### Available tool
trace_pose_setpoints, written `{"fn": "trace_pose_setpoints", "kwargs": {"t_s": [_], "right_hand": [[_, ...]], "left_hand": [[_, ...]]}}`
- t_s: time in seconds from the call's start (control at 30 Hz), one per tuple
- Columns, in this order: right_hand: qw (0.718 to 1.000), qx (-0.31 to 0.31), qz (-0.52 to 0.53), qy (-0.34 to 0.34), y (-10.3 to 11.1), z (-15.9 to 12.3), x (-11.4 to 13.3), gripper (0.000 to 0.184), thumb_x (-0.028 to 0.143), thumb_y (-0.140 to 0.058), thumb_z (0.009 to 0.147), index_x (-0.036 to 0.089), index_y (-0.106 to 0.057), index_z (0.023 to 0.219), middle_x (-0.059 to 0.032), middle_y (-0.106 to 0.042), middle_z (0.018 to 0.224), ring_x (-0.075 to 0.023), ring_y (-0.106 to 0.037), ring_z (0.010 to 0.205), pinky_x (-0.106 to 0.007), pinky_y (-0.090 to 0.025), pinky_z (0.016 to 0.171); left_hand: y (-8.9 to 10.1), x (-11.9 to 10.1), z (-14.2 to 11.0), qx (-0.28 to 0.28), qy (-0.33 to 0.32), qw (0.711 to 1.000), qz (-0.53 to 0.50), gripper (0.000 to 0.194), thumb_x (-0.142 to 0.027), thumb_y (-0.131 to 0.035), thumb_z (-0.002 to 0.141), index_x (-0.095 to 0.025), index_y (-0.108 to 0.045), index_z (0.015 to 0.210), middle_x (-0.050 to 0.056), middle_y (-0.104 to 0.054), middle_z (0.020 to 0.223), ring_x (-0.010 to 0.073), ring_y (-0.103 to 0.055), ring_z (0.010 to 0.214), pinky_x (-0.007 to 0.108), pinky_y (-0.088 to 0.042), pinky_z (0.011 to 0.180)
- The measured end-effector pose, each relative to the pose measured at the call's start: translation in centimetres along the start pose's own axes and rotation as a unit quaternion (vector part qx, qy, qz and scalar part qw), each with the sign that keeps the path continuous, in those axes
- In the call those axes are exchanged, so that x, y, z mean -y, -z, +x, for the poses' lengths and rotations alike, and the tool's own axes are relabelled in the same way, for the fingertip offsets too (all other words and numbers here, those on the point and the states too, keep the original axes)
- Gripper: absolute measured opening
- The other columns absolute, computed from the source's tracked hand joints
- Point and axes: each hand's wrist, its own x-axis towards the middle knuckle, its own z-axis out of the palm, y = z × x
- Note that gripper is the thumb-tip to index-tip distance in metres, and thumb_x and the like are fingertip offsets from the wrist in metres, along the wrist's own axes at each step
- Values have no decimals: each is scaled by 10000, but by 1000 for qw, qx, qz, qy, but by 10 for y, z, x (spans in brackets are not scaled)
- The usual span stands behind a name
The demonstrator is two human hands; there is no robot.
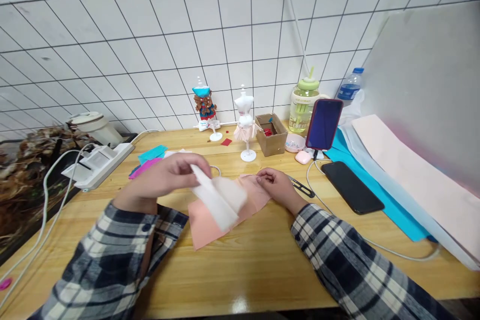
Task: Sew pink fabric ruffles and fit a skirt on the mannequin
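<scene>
A pink felt sheet (204,222) lies flat on the wooden table (262,260) in front of me. My left hand (165,177) hovers above its left part, fingers pinched on a piece of white fabric (219,200) that hangs down over the pink sheet. My right hand (277,187) rests on the pink sheet's right corner with fingers curled and pressed down on it. Small black snips (303,189) lie just right of that hand.
At the back stand a white mini mannequin (245,122), a dressed doll stand (204,105), a small cardboard box (272,135), a green bottle (303,107) and a propped red phone (323,124). A black phone (352,187), blue and pale sheets (408,185) lie right; a power strip (99,162) left.
</scene>
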Motion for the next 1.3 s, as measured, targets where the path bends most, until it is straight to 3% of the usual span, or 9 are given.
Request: {"fn": "trace_pose_setpoints", "kwargs": {"t_s": [0.07, 0.2, 0.3, 0.4, 0.5, 0.67, 0.87, 1.07, 1.3], "right_hand": [[1000, -5, 13, 0, 0, -2, 2, 182, 333, -609, 762, 182, -649, 854, -33, -699, 811, -158, -654, 762, -269, -501, 690], [999, -23, 34, 0, 2, -6, 10, 213, 359, -613, 772, 173, -644, 870, -54, -710, 843, -173, -663, 780, -281, -509, 687], [998, -32, 53, 0, 1, -9, 16, 234, 387, -613, 771, 176, -637, 869, -54, -712, 832, -178, -666, 785, -281, -514, 681], [997, -36, 75, -3, 0, -10, 21, 232, 392, -605, 762, 181, -624, 855, -51, -711, 835, -174, -669, 779, -277, -518, 681], [995, -42, 91, -8, -1, -11, 25, 218, 378, -605, 751, 185, -611, 853, -50, -710, 830, -175, -670, 768, -277, -521, 671], [996, -31, 84, -3, 5, -17, 33, 248, 418, -562, 805, 186, -630, 862, -56, -718, 853, -191, -673, 812, -299, -523, 712], [989, -38, -136, 43, 12, -23, 43, 470, 421, -707, 718, 241, -636, 1146, -55, -704, 1100, -239, -643, 982, -369, -484, 852], [991, -73, -110, 6, 12, -20, 40, 159, 312, -644, 758, 210, -695, 869, -36, -732, 845, -185, -654, 767, -303, -498, 706], [992, -75, -97, 28, 13, -17, 35, 119, 316, -672, 731, 208, -658, 779, -7, -689, 741, -161, -608, 685, -274, -461, 642]], "left_hand": [[-26, -12, 10, 66, 15, 998, 1, 230, -337, -674, 682, -203, -649, 867, 30, -662, 871, 195, -597, 772, 290, -469, 659], [-71, -4, 46, 85, -26, 996, 19, 230, -205, -568, 711, -200, -623, 934, 14, -645, 858, 161, -581, 745, 254, -454, 628], [-94, 18, 69, -4, -71, 996, 53, 332, -119, -569, 685, -192, -616, 1005, 27, -647, 943, 158, -583, 813, 268, -465, 728], [-107, 38, 82, -92, -76, 991, 62, 574, -153, -641, 687, -217, -526, 1246, 52, -615, 1092, 134, -566, 757, 277, -474, 739], [-111, 48, 86, -138, -54, 988, 45, 683, -233, -696, 694, -215, -465, 1337, 100, -567, 1260, 152, -583, 799, 292, -481, 740], [-110, 54, 88, -58, -12, 998, -32, 446, -291, -674, 726, -164, -607, 1149, 74, -686, 1039, 207, -633, 868, 300, -493, 733], [-109, 55, 88, -76, -17, 996, -46, 272, -351, -671, 742, -153, -647, 928, 48, -697, 924, 194, -631, 813, 288, -486, 714], [-112, 52, 86, -41, -30, 998, -32, 220, -311, -650, 744, -153, -669, 895, 47, -694, 872, 190, -619, 786, 282, -477, 686], [-113, 45, 82, -31, -59, 998, 9, 287, -265, -645, 736, -180, -685, 1007, 49, -698, 959, 192, -612, 845, 271, -462, 704]]}}
